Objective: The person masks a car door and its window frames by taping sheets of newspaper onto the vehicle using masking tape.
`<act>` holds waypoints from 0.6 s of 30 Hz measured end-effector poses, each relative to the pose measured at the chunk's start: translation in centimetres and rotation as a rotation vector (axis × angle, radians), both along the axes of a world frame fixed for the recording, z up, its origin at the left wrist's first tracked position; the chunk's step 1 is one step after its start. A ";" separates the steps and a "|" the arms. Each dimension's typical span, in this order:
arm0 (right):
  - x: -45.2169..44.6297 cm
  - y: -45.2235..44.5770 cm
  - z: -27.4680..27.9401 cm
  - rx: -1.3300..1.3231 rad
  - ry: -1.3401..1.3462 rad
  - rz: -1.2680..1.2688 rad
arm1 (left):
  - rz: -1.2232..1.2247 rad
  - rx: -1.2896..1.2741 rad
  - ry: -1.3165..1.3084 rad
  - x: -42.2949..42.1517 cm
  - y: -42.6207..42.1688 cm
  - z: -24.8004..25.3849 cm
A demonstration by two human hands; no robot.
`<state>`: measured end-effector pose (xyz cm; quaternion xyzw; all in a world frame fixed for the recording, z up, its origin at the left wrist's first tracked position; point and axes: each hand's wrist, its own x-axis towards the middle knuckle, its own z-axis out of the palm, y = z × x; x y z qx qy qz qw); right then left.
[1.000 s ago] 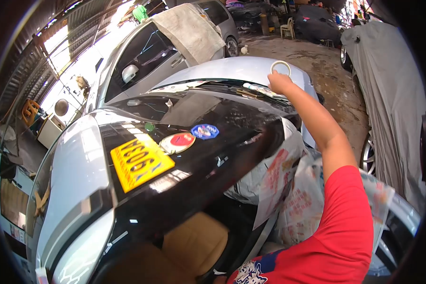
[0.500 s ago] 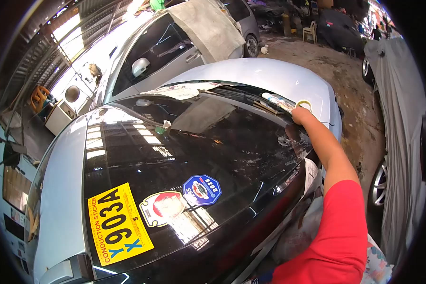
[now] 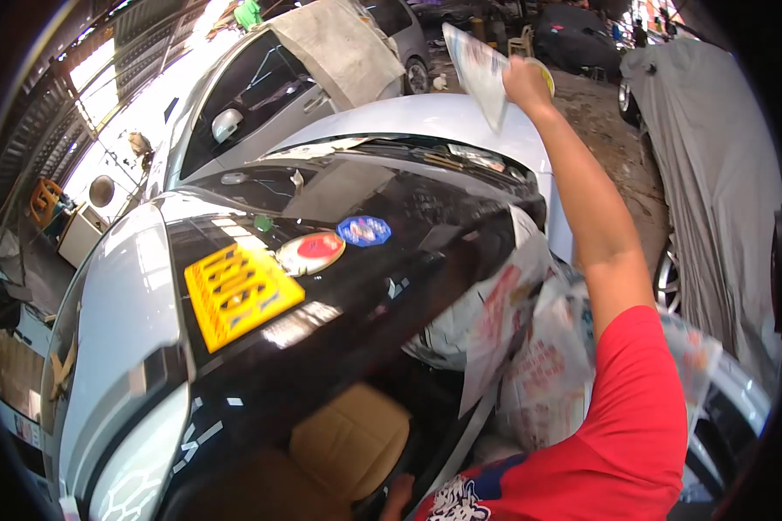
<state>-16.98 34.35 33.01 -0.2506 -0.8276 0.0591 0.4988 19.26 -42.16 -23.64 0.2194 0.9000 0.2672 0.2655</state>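
My right hand (image 3: 527, 82) is raised above the silver car hood (image 3: 439, 113), its fingers closed round a folded printed paper sheet (image 3: 481, 69). A roll of tape (image 3: 543, 76) is held at the right side of the same hand. Part of my left hand (image 3: 398, 498) shows at the bottom edge, near the opening with the tan seat (image 3: 352, 441); its fingers are too hidden to read. Dark glass with a yellow conduction sticker (image 3: 241, 295), a red-and-white sticker (image 3: 311, 253) and a blue sticker (image 3: 364, 231) lies in front of me.
Printed paper sheets (image 3: 543, 373) hang over the car's side at the right. Papers (image 3: 476, 157) lie at the windshield base. A cloth-covered car (image 3: 704, 174) stands at the right, a grey vehicle (image 3: 261, 113) at the back left, with a cloth (image 3: 343, 56) on it.
My right hand first held only the tape, reached down to the papers at the windshield base, and has risen with a sheet. Part of my left hand has come into view.
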 end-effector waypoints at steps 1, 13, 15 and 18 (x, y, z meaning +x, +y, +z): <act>2.6 -1.6 1.6 -0.041 0.115 0.092 | 0.126 -0.090 -0.210 -2.0 1.6 0.3; 42.3 -40.6 -15.3 -0.734 0.083 0.469 | -0.070 1.047 -0.293 -1.1 13.8 28.0; 46.8 -46.4 -16.8 -1.251 0.240 0.755 | -0.127 1.216 -0.399 0.4 14.3 29.2; 52.2 -49.7 -23.0 -1.042 0.037 0.900 | -0.226 1.257 -0.367 2.1 13.0 29.2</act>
